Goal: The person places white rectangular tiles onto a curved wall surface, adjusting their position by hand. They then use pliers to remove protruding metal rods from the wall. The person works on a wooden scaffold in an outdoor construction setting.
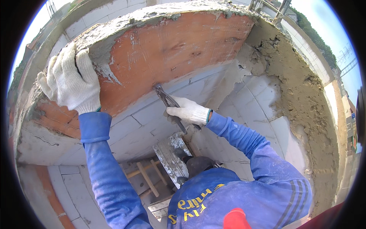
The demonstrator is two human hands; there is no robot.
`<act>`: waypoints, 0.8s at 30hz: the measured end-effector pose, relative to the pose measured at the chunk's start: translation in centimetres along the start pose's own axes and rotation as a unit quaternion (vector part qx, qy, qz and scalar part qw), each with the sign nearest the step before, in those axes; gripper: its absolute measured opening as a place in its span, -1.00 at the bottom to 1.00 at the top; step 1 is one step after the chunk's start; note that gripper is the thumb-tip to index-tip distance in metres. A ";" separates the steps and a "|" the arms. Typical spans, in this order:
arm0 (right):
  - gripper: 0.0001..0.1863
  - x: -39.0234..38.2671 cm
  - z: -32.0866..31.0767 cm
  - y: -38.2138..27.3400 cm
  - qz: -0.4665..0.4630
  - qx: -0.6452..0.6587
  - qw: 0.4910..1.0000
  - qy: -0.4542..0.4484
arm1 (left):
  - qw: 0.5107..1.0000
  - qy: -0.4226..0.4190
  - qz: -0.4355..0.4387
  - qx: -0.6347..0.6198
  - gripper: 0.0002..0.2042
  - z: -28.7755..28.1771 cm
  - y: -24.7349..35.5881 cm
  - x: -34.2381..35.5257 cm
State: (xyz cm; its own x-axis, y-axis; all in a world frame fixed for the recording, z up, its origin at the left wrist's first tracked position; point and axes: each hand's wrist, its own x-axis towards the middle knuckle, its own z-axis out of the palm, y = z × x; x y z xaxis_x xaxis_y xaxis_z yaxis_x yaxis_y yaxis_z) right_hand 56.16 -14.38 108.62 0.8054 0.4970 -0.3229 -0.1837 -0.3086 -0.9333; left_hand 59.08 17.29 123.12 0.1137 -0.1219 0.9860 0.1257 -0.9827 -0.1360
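Observation:
My right hand (188, 110), in a white knit glove, is closed around the handles of metal pincers (166, 96). Their jaws touch the lower edge of an orange-brown board (179, 45) set along the upper wall. To the left, my left hand (72, 78), gloved alike, is curled over the rough concrete edge (101, 53) on top of the wall, thumb apart from the fingers. Whether the pincers' jaws bite on anything is too small to make out.
Pale block walls (263, 99) surround me, and coarse wet-looking mortar (305, 110) covers part of the right one. Below lie a splattered metal plank (169, 156) and a wooden frame (148, 177). Rods (282, 11) stick up at the far right corner.

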 end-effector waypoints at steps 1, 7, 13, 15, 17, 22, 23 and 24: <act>-0.43 -0.3 -0.3 -0.7 0.030 0.037 0.999 -0.012 | 1.000 -0.003 -0.003 -0.004 -0.71 0.3 0.2 -0.2; -0.42 2.0 -0.7 3.2 -0.066 -0.092 0.993 0.037 | 0.999 0.001 -0.022 -0.048 -0.70 0.5 0.9 0.0; -0.40 2.5 -1.2 3.1 -0.094 -0.129 0.987 0.024 | 1.000 -0.015 -0.015 0.009 -0.69 -0.6 1.5 0.8; -0.47 0.8 -0.7 1.2 -0.073 -0.061 0.995 -0.026 | 1.000 -0.008 -0.013 0.005 -0.68 -0.3 0.3 0.3; -0.52 0.7 -1.2 0.5 -0.047 -0.047 0.997 -0.023 | 1.000 -0.005 -0.016 -0.016 -0.68 0.5 0.5 -0.2; -0.58 1.9 -1.3 1.6 -0.028 -0.084 0.996 -0.008 | 0.995 0.037 -0.043 -0.085 -0.69 1.1 0.6 -0.7; -0.57 1.9 -0.6 2.1 -0.043 -0.082 0.996 0.010 | 0.997 0.037 -0.021 -0.059 -0.70 0.9 0.2 -0.9; -0.57 1.9 -0.3 2.2 -0.061 -0.081 0.994 0.033 | 0.998 0.042 0.001 -0.037 -0.71 1.1 0.0 -0.5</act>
State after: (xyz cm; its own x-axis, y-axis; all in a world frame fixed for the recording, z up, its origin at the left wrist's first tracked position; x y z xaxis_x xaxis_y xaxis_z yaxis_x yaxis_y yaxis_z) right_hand 57.48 -14.36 106.04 0.8522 0.4861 -0.1937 0.0053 -0.3783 -0.9257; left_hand 60.16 17.47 122.48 0.0303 -0.1325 0.9907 0.0515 -0.9896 -0.1340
